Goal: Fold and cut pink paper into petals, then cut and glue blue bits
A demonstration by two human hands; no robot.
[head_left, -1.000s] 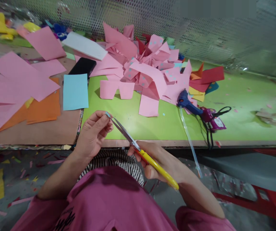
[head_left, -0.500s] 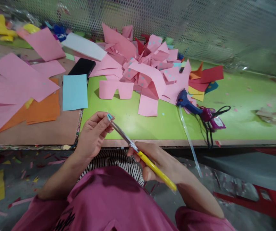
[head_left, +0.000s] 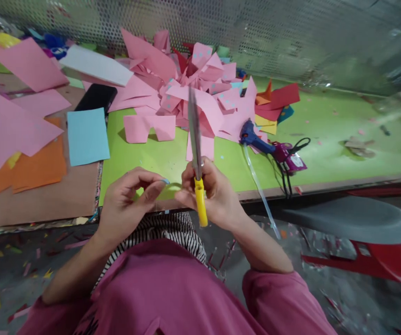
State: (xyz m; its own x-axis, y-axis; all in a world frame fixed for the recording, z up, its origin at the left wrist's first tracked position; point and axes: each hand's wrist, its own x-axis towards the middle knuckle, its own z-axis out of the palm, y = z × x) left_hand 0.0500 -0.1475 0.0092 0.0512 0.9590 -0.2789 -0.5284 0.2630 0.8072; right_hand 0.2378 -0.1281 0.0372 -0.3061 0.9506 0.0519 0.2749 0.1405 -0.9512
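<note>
My left hand (head_left: 126, 200) pinches a tiny light-blue piece of paper (head_left: 166, 181) between thumb and index finger, just above the table's front edge. Facing it, my right hand (head_left: 216, 193) is closed around yellow-handled scissors (head_left: 200, 200). The blades point up and away from me, slightly blurred, and look closed. The tips of my right thumb and fingers come near the blue piece without visibly touching it. Beyond my hands lies a pink paper cutout with a notch (head_left: 160, 128). A light-blue paper sheet (head_left: 88, 137) rests to its left.
A heap of pink paper pieces (head_left: 144, 93) fills the back middle. A blue glue gun (head_left: 254, 137) with a clear glue stick lies to the right. A black phone (head_left: 97, 97) sits partly under the blue sheet. Orange sheets (head_left: 43, 167) are at left, a grey stool seat (head_left: 354, 221) at right.
My right hand has turned the scissors from slanting toward my left hand to nearly upright, pulling the blades off the blue piece. Both hands are closer together. The view has shifted right.
</note>
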